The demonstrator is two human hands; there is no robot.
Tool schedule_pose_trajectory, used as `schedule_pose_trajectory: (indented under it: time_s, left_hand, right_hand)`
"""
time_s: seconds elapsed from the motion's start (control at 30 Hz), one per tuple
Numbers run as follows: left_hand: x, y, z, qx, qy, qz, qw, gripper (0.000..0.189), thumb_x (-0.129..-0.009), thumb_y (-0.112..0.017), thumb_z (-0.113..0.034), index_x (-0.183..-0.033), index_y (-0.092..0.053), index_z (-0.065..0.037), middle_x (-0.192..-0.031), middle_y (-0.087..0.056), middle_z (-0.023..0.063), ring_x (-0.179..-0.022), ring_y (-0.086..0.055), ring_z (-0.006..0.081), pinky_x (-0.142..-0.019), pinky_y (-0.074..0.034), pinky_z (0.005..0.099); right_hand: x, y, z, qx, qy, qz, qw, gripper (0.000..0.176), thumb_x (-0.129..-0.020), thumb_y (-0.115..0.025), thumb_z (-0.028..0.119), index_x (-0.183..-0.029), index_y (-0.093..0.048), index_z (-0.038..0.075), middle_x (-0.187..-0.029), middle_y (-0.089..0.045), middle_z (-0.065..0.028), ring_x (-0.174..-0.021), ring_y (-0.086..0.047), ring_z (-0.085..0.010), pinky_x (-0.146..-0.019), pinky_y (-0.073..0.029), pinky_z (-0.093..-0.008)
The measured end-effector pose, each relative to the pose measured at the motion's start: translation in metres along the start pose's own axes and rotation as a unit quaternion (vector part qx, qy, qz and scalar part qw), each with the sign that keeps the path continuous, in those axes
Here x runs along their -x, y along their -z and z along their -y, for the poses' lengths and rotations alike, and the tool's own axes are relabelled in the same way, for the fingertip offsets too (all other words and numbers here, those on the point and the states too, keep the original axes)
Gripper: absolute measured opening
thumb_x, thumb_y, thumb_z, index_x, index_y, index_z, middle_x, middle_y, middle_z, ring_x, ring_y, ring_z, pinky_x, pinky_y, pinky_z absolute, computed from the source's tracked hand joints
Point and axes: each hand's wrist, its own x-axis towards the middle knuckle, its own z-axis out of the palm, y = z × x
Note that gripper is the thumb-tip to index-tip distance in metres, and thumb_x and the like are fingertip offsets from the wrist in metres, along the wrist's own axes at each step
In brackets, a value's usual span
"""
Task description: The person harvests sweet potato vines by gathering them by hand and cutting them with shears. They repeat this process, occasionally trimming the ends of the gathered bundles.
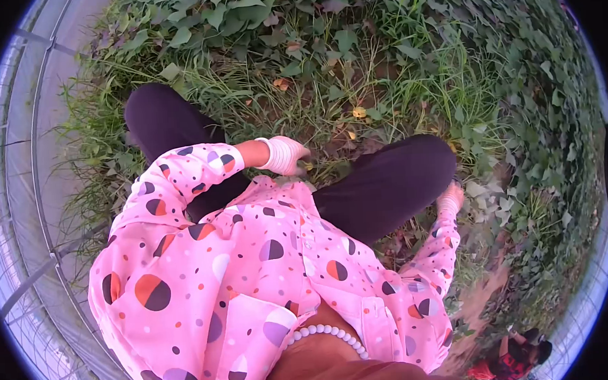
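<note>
My left hand (286, 156), in a whitish-pink covering with a banded cuff, is in front of my lap, between my bent legs. Its fingers curl down towards the grass (329, 137), and whatever they hold, if anything, is hidden. Beside my right knee, low at its outer side, is my right hand (451, 197), also with a banded cuff. Its fingers are small and partly out of sight near pale, blurred leaves (486, 197), so their grip does not show. Dark trousers (393, 185) cover both legs.
Dense green vines (526, 96) spread ahead and to the right. Yellow leaves (359, 112) lie among the grass. A wall of sheeting with metal poles (41, 100) curves along the left. Another person (512, 358) is low at the bottom right, near a bare soil strip (478, 308).
</note>
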Motion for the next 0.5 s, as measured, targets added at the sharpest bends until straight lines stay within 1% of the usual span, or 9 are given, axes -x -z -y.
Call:
schedule_pose_trajectory:
  time_s: [0.07,0.13,0.17,0.23,0.27,0.37,0.4,0.43,0.5]
  left_hand:
    - [0.005,-0.001,0.003,-0.037,0.006,-0.01,0.999,0.049,-0.08,-0.061,-0.035,-0.12,-0.058,-0.008,-0.102,-0.066,0.017,-0.095,-0.063,0.0336,-0.086,-0.049,0.0405]
    - [0.005,0.001,0.006,-0.069,0.002,-0.013,0.998,0.049,-0.08,-0.061,-0.036,-0.12,-0.058,-0.008,-0.1,-0.066,0.0172,-0.095,-0.063,0.0337,-0.085,-0.049,0.0417]
    - [0.008,-0.003,0.007,-0.089,0.005,-0.02,0.996,0.05,-0.08,-0.061,-0.036,-0.12,-0.058,-0.008,-0.099,-0.066,0.017,-0.094,-0.063,0.0338,-0.084,-0.05,0.0422]
    - [0.012,-0.009,0.006,-0.097,0.005,-0.018,0.995,0.05,-0.079,-0.061,-0.037,-0.12,-0.058,-0.008,-0.098,-0.066,0.0169,-0.094,-0.063,0.034,-0.083,-0.05,0.0426]
    - [0.015,-0.012,0.008,-0.112,-0.002,-0.008,0.994,0.05,-0.079,-0.061,-0.038,-0.119,-0.058,-0.008,-0.098,-0.066,0.0167,-0.094,-0.063,0.0342,-0.083,-0.05,0.0431]
    - [0.02,-0.017,0.015,-0.146,-0.036,0.017,0.988,0.05,-0.079,-0.061,-0.038,-0.118,-0.059,-0.007,-0.098,-0.066,0.0167,-0.093,-0.063,0.0346,-0.082,-0.05,0.0436]
    - [0.02,-0.021,0.023,-0.139,-0.064,0.025,0.988,0.052,-0.079,-0.062,-0.039,-0.119,-0.058,-0.005,-0.101,-0.066,0.0167,-0.094,-0.063,0.0342,-0.083,-0.05,0.0435]
    - [0.028,-0.017,0.027,-0.136,-0.063,0.02,0.988,0.052,-0.079,-0.062,-0.039,-0.119,-0.058,-0.005,-0.101,-0.066,0.0167,-0.094,-0.063,0.0342,-0.083,-0.05,0.0435]
    - [0.054,0.009,0.028,-0.166,-0.038,0.086,0.982,0.053,-0.08,-0.062,-0.038,-0.12,-0.057,-0.004,-0.103,-0.065,0.0167,-0.096,-0.062,0.0335,-0.083,-0.049,0.0432]
  right_hand:
    - [0.009,0.001,-0.001,0.014,-0.02,0.017,1.0,0.058,-0.069,-0.077,0.045,-0.111,-0.058,0.01,-0.114,-0.061,-0.0111,-0.106,-0.059,-0.0289,-0.092,-0.048,-0.0402]
    - [0.012,0.021,0.007,-0.033,-0.07,0.025,0.997,0.052,-0.075,-0.071,0.043,-0.114,-0.059,0.01,-0.113,-0.062,-0.0121,-0.105,-0.06,-0.0299,-0.09,-0.049,-0.0404]
    - [0.016,0.034,0.012,-0.03,-0.062,0.017,0.997,0.052,-0.075,-0.071,0.043,-0.114,-0.059,0.01,-0.113,-0.062,-0.0121,-0.105,-0.06,-0.0299,-0.09,-0.049,-0.0404]
    - [0.029,0.069,0.018,-0.175,-0.048,0.063,0.981,0.052,-0.081,-0.06,0.044,-0.117,-0.059,0.006,-0.111,-0.065,-0.0139,-0.104,-0.063,-0.0271,-0.085,-0.05,-0.0382]
    - [0.036,0.089,0.025,-0.189,-0.016,0.065,0.98,0.047,-0.085,-0.057,0.039,-0.12,-0.058,0.008,-0.112,-0.065,-0.0107,-0.102,-0.063,-0.0211,-0.082,-0.05,-0.0374]
    - [-0.063,-0.039,-0.047,-0.282,0.092,-0.056,0.954,0.034,-0.093,-0.047,0.03,-0.117,-0.058,0.007,-0.109,-0.065,-0.0101,-0.097,-0.063,-0.0255,-0.084,-0.049,-0.0319]
    - [-0.006,0.043,-0.004,0.084,0.2,-0.104,0.971,0.03,-0.091,-0.052,0.023,-0.113,-0.058,0.003,-0.102,-0.066,-0.0087,-0.088,-0.064,-0.0223,-0.08,-0.049,-0.0306]
    - [0.004,0.07,0.014,0.087,0.203,-0.108,0.969,0.03,-0.091,-0.052,0.023,-0.113,-0.058,0.003,-0.102,-0.066,-0.0087,-0.088,-0.064,-0.0223,-0.08,-0.049,-0.0306]
    - [0.016,0.108,0.043,-0.172,0.148,-0.101,0.969,0.027,-0.09,-0.055,0.02,-0.111,-0.058,0.003,-0.101,-0.066,-0.0086,-0.087,-0.063,-0.0206,-0.079,-0.049,-0.0299]
